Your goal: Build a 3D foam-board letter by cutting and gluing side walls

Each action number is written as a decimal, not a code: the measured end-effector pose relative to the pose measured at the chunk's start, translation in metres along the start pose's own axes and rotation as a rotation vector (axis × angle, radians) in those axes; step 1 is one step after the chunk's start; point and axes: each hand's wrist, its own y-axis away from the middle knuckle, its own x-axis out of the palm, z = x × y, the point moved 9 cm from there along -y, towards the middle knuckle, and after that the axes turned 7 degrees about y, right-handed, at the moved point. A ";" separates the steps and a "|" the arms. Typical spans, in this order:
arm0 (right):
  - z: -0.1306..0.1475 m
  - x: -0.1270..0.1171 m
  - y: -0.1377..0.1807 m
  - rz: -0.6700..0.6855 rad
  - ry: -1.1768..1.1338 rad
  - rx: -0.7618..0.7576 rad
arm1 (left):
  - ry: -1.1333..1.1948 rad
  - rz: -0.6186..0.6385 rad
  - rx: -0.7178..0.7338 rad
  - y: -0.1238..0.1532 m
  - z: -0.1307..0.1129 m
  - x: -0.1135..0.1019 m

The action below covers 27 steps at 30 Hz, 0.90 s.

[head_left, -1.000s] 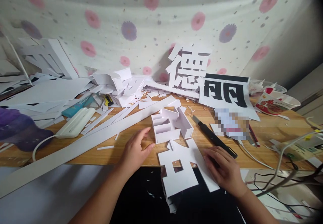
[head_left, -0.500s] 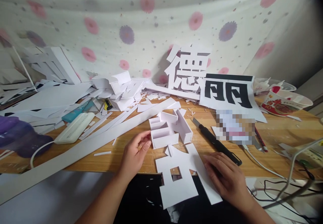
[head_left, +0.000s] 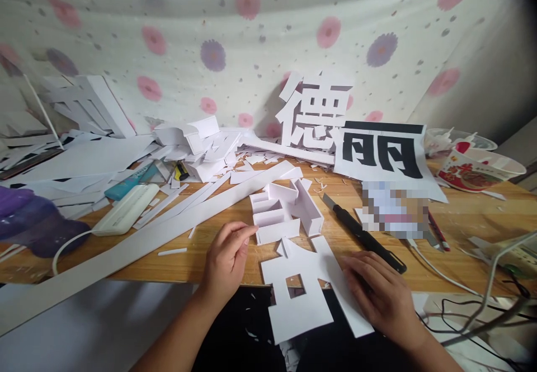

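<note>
A white foam-board letter piece with raised walls [head_left: 274, 229] lies on the wooden table, the walls forming narrow compartments. My left hand [head_left: 229, 257] is at its left, fingers stretched, the index fingertip at the lower left corner; whether it presses there I cannot tell. Closer to me, a flat white cut-out [head_left: 300, 319] with a square hole and a long right-hand strip juts over the table edge. My right hand [head_left: 380, 291] rests with fingers extended along that strip, gripping nothing visible. A black craft knife [head_left: 364, 238] with its blade out lies beyond my right hand.
A long white strip [head_left: 168, 238] crosses the left side. Behind stand a finished white character [head_left: 312, 112] and a printed sheet [head_left: 380, 176]. A white power bank [head_left: 126, 210], purple bottle [head_left: 39, 224], paper bowl [head_left: 478, 168] and cables surround the work area.
My left hand has shifted slightly, its index finger moving from the piece's left side to the lower left corner. My right hand stays put. The view has moved a little.
</note>
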 end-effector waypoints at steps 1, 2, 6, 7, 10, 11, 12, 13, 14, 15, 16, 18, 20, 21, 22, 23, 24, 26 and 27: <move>0.000 0.000 0.000 -0.001 0.000 0.004 | -0.004 0.001 0.006 0.000 0.000 0.000; -0.001 0.000 0.000 -0.003 0.001 0.007 | -0.008 0.002 0.012 0.000 0.000 0.000; 0.000 0.000 -0.001 -0.004 -0.003 0.004 | -0.022 -0.001 0.069 0.001 -0.002 0.002; 0.001 0.000 -0.001 -0.004 -0.002 0.000 | -0.027 -0.003 0.088 0.001 -0.002 0.002; 0.003 0.000 -0.003 0.010 -0.009 -0.001 | -0.044 0.004 0.124 0.001 -0.002 0.005; 0.003 0.000 -0.003 0.019 -0.015 0.001 | -0.047 0.009 0.127 0.001 -0.002 0.005; 0.003 0.000 -0.004 0.028 -0.022 0.003 | -0.045 0.014 0.124 0.001 -0.002 0.005; 0.003 0.000 -0.004 0.031 -0.027 0.005 | -0.041 0.021 0.117 0.001 -0.001 0.006; 0.003 0.000 -0.005 0.031 -0.031 0.008 | -0.034 0.027 0.105 0.001 -0.001 0.006; 0.003 -0.001 -0.005 0.027 -0.033 0.012 | -0.019 0.035 0.083 0.001 0.001 0.006; 0.003 -0.001 -0.005 0.022 -0.037 0.015 | 0.009 0.034 0.052 0.002 0.003 0.005; 0.003 -0.001 -0.005 0.017 -0.046 0.019 | 0.106 -0.001 -0.044 0.004 0.011 0.002; 0.002 -0.001 -0.004 0.021 -0.060 0.024 | 0.228 -0.066 -0.161 0.007 0.023 -0.002; 0.002 -0.001 -0.004 0.023 -0.065 0.026 | 0.280 -0.098 -0.217 0.009 0.029 -0.004; 0.002 -0.001 -0.003 0.026 -0.069 0.028 | 0.318 -0.125 -0.267 0.010 0.035 -0.004; 0.001 -0.001 -0.003 0.028 -0.070 0.029 | 0.339 -0.142 -0.310 0.010 0.040 -0.004; 0.001 -0.001 -0.003 0.028 -0.069 0.029 | 0.348 -0.149 -0.343 0.010 0.044 -0.004; 0.002 -0.002 -0.003 0.028 -0.067 0.022 | 0.344 -0.130 -0.391 0.010 0.050 0.000; 0.002 -0.002 -0.003 0.029 -0.068 0.020 | 0.334 -0.106 -0.407 0.009 0.052 0.003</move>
